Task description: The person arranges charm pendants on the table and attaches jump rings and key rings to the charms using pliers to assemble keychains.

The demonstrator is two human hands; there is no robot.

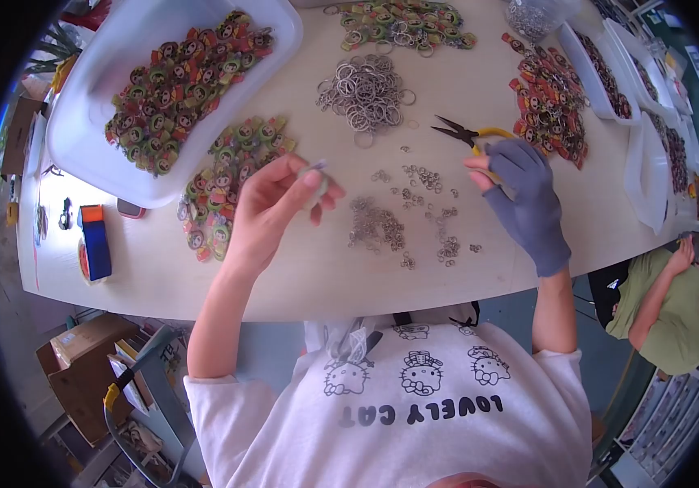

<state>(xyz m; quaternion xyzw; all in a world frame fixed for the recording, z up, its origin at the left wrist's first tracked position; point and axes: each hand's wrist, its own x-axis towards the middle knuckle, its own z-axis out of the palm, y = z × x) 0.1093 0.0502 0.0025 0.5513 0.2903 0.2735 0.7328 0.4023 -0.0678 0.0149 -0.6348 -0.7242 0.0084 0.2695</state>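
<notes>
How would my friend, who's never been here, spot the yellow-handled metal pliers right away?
Start at the big pale tabletop and find the grey-gloved right hand. The yellow-handled metal pliers are in its grip, their dark, pointed nose aimed toward a heap of round silver rings. That beak-like nose and those yellow handles set them apart from the rings.

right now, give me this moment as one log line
left hand: pinching small blurred piece | right hand: gloved, holding pliers, tips apart | between hands: small metal rings | beyond: larger ring pile
</notes>
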